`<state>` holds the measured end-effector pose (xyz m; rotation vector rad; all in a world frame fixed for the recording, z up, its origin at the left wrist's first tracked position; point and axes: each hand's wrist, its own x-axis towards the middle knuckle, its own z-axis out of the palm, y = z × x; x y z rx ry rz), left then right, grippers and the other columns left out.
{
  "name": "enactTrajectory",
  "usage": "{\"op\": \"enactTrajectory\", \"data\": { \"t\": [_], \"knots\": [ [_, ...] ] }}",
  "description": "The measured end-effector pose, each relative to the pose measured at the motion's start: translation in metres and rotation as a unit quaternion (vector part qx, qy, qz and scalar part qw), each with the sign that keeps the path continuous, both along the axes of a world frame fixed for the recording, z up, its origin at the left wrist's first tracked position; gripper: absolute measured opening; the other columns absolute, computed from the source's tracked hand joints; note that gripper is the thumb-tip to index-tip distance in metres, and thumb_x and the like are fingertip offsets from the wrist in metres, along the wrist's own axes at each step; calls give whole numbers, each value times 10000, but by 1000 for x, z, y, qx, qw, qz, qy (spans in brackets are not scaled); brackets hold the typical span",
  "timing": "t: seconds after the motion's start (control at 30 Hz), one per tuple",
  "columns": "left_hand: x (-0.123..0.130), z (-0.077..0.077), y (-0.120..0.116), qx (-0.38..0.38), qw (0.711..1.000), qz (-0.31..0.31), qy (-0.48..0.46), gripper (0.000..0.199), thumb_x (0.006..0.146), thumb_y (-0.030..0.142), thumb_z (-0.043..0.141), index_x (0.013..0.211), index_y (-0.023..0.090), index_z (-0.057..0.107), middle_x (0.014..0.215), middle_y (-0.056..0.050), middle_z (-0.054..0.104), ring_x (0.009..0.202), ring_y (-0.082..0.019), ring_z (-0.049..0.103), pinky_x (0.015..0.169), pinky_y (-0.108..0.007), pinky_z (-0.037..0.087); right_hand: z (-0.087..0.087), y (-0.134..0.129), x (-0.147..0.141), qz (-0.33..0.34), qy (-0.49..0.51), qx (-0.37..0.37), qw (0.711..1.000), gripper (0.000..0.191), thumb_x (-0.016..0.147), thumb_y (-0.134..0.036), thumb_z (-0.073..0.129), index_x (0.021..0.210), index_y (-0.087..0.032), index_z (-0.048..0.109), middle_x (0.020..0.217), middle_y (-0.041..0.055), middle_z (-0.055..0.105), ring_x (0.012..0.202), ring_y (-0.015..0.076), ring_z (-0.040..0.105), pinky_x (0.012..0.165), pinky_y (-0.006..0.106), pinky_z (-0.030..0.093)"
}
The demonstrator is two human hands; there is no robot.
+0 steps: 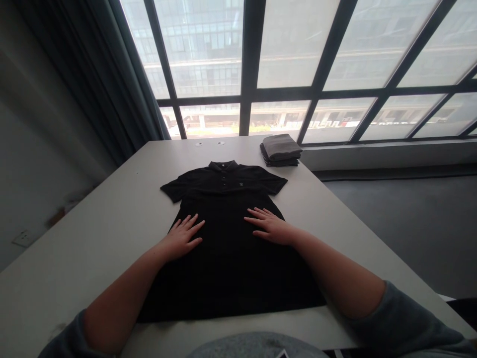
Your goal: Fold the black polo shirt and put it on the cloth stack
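Note:
A black short-sleeved polo shirt (227,268) lies spread face up on the white table, its collar toward the window and its hem toward me. Both sleeves stretch out to the sides, and a small light mark shows on the chest. My left hand (182,237) rests on the left side of the shirt's body, fingers spread and holding nothing. On the opposite side, my right hand (271,226) lies flat on the fabric with its fingers apart, also holding nothing. Parts of the shirt's side edges are hidden under my hands and forearms.
A stack of folded cloths (281,149), grey on top and dark below, sits at the table's far right corner. Two small white discs (221,143) lie near the far edge of the white table (112,219). Beyond stand a large window and a dark curtain (93,74).

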<state>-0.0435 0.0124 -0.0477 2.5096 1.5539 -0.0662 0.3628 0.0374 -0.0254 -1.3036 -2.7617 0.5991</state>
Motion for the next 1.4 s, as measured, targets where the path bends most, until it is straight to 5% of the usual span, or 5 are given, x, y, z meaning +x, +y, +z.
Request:
{"op": "enactTrajectory", "data": {
  "t": [0.23, 0.37, 0.5, 0.97, 1.4],
  "knots": [
    [-12, 16, 4, 41, 998, 45, -23, 622, 1011, 570, 461, 1572, 310, 532, 1682, -55, 432, 1509, -301, 459, 1220, -472, 408, -1, 3, -1, -3, -10, 0, 1000, 670, 1038, -588, 533, 1647, -337, 410, 1763, 36, 189, 1637, 316, 113, 1333, 547, 98],
    [-13, 7, 6, 65, 996, 59, 11, 645, 1027, 557, 451, 1600, 265, 501, 1704, -82, 385, 1589, -343, 317, 1284, -529, 284, -3, 4, 0, 4, -4, 5, 1000, 671, 1037, -602, 523, 1650, -362, 395, 1760, 20, 181, 1632, 328, 121, 1331, 569, 116],
    [0, 0, -2, 74, 997, -33, 7, 623, 1063, 554, 422, 1638, 315, 430, 1746, -38, 277, 1634, -322, 184, 1324, -537, 148, -6, -4, -1, -8, -6, 13, 1000, 660, 1046, -605, 499, 1658, -395, 364, 1762, 1, 166, 1628, 338, 128, 1327, 587, 117],
    [24, 10, -52, 16, 988, -150, -22, 689, 1057, 612, 441, 1686, 402, 256, 1776, -27, 131, 1638, -335, 149, 1310, -599, 170, 11, -106, 0, 16, -19, -25, 999, 671, 1053, -602, 491, 1670, -409, 310, 1765, 14, 94, 1631, 361, 91, 1308, 653, 71],
    [45, 24, -122, -14, 980, -195, -44, 710, 1028, 484, 586, 1670, 430, 288, 1774, -26, 143, 1626, -356, 191, 1299, -620, 198, 21, -143, -7, 91, 2, -62, 994, 694, 1036, -466, 591, 1669, -396, 315, 1769, 54, 121, 1631, 374, 92, 1284, 688, 4]
  ]
}}
